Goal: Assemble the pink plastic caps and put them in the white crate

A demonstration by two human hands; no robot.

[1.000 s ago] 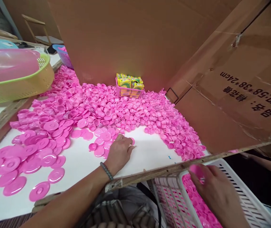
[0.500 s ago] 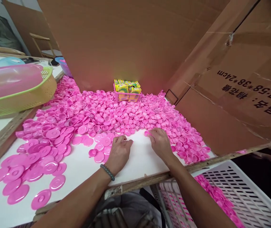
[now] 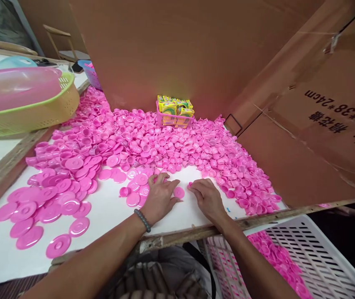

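Observation:
My left hand, a beaded bracelet at its wrist, hovers over the white tabletop with thumb and fingers apart. Just off its fingertips a small pink toy saucer lies flat. On the other side of that saucer, my right hand pinches a tiny pink toy cup, mostly covered by the fingers. Beside my left hand several more saucers overlap, with one loose cup at their edge. A broad heap of pink cups spreads behind both hands.
Larger pink plates lie scattered to the left. A pink basket of yellow packets stands at the back against a cardboard wall. Below the wooden table edge, a white crate holds pink pieces. A green basket sits far left.
A saucer now shows on the table between my hands. My left fingers have spread apart. My right hand has drawn back from the heap with a cup. The view has shifted slightly.

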